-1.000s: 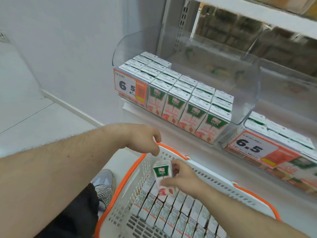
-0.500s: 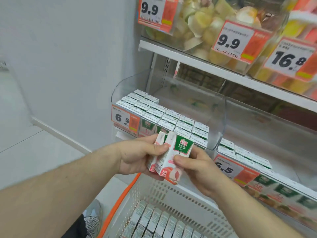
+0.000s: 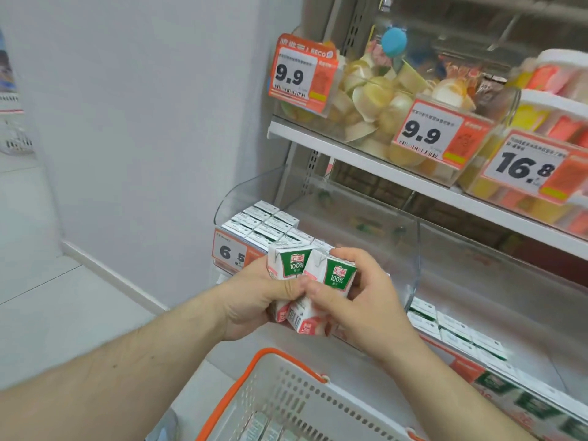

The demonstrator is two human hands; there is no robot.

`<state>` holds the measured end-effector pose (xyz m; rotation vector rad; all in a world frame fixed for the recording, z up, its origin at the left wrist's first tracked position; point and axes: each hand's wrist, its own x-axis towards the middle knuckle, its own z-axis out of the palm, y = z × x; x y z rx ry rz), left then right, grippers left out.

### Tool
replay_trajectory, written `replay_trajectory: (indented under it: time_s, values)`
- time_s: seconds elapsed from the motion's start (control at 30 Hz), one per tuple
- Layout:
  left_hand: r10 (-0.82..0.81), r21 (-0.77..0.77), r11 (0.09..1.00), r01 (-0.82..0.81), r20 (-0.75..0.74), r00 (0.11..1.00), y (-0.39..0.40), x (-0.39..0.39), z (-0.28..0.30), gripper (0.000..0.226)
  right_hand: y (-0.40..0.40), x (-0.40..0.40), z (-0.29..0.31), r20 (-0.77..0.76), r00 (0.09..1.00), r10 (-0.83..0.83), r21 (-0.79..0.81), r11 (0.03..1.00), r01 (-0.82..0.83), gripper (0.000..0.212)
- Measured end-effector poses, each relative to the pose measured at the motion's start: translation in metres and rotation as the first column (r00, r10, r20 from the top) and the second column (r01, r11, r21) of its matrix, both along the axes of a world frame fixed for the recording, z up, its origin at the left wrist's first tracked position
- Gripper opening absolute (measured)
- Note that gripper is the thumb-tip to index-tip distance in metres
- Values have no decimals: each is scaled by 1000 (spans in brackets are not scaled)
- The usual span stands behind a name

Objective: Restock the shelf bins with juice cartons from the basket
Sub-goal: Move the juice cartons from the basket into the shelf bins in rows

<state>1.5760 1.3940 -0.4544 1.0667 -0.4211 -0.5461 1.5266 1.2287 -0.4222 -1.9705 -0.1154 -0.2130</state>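
- Two cartons (image 3: 313, 281) at least, held upright and side by side between both hands, just in front of the left bin (image 3: 410, 249), above the basket (image 3: 286, 393). A third may sit behind them; cannot tell.
- Left hand (image 3: 254, 300): fingers curled round the left carton, thumb pressing its front face.
- Right hand (image 3: 366, 300): fingers wrapped over the top and far side of the right carton, thumb on its lower front.
- Step in hand, as I judge it: carry from basket to bin, cartons squared up together before being set in.
- Left bin holds rows of the same cartons (image 3: 264, 222) along its front and left; back and right part looks open. Price tag (image 3: 230, 251) reads 6.5.
- Next move likely calls for lifting the pair over the clear front lip and setting them upright, green face forward, behind or beside the existing rows. Risk: clipping the lip or toppling the front row.
- Basket: white, orange rim, more cartons (image 3: 264, 429) visible at the bottom edge of view.
- Second bin (image 3: 461, 342) to the right, also stocked with cartons.
- Upper shelf (image 3: 350, 151): clear bins of cut fruit, tags 9.9 and 16.8.
- Room: plain pale wall on the left, light floor, white skirting.
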Motion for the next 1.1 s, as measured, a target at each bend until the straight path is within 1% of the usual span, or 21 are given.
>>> replay_trajectory:
  time_s: [0.03, 0.07, 0.1, 0.13, 0.2, 0.27, 0.33, 0.37, 0.4, 0.43, 0.47, 0.5, 0.53, 0.57, 0.63, 0.7, 0.77, 0.87, 0.9, 0.97, 1.1]
  values:
    - [9, -33, 999, -10, -39, 999, 1, 1, 2, 66, 2, 4, 4, -33, 999, 1, 178, 984, 5, 45]
    - [24, -77, 997, -32, -93, 995, 3, 2, 5, 55, 4, 6, 10, -107, 993, 52, 417, 909, -3, 34]
    - [30, -130, 990, -50, -151, 988, 6, 3, 7, 46, 4, 5, 18, -173, 976, 134, 623, 782, 3, 33]
    - [25, -186, 981, -63, -199, 980, 9, 4, 9, 44, 3, 5, 25, -201, 956, 214, 761, 649, 15, 36]
    - [-13, -309, 949, -61, -233, 972, 15, 7, 13, 57, -3, 7, 32, -210, 928, 307, 876, 481, 39, 46]
    - [-43, -363, 931, -42, -224, 974, 19, 8, 15, 70, -3, 8, 36, -213, 919, 332, 906, 418, 59, 50]
    - [-40, -373, 927, -50, -230, 972, 21, 10, 15, 71, -3, 10, 37, -222, 910, 350, 924, 373, 82, 50]
    - [-31, -368, 928, -60, -237, 971, 21, 9, 16, 70, -2, 12, 38, -230, 911, 342, 921, 380, 90, 50]
    - [-19, -360, 930, -75, -249, 968, 21, 9, 16, 65, -1, 14, 39, -244, 916, 318, 904, 416, 96, 51]
    - [2, -349, 932, -97, -262, 965, 22, 9, 16, 57, -1, 19, 39, -255, 930, 266, 865, 493, 96, 50]
    - [34, -329, 935, -129, -279, 960, 22, 9, 16, 49, -1, 23, 40, -241, 955, 173, 774, 629, 81, 46]
    - [71, -309, 937, -165, -293, 953, 23, 10, 16, 46, 0, 28, 41, -188, 981, 37, 592, 802, 84, 40]
    - [104, -291, 936, -197, -306, 946, 24, 11, 15, 46, 1, 34, 43, -86, 992, -89, 335, 936, 113, 32]
    - [137, -273, 934, -228, -316, 939, 24, 12, 14, 48, 2, 42, 46, 41, 986, -162, 92, 983, 158, 27]
    - [200, -239, 928, -287, -331, 922, 24, 14, 13, 50, 2, 64, 53, 215, 957, -195, -217, 946, 241, 30]
    - [249, -204, 921, -333, -349, 904, 24, 18, 11, 52, -1, 98, 56, 262, 942, -209, -391, 870, 301, 32]
    - [271, -174, 920, -351, -365, 891, 22, 20, 11, 50, -5, 136, 53, 205, 946, -251, -533, 782, 323, 33]
    - [278, -128, 927, -353, -396, 875, 17, 24, 9, 39, -9, 182, 33, 40, 943, -330, -661, 699, 273, 39]
    - [279, -114, 929, -353, -410, 868, 15, 25, 9, 36, -10, 193, 26, -27, 935, -353, -695, 680, 236, 48]
    - [280, -89, 932, -350, -433, 857, 11, 28, 7, 34, -10, 209, 11, -151, 915, -373, -696, 697, 170, 61]
    - [287, -58, 934, -351, -462, 839, 7, 32, 3, 30, -8, 225, -2, -427, 864, -267, -478, 878, 34, 41]
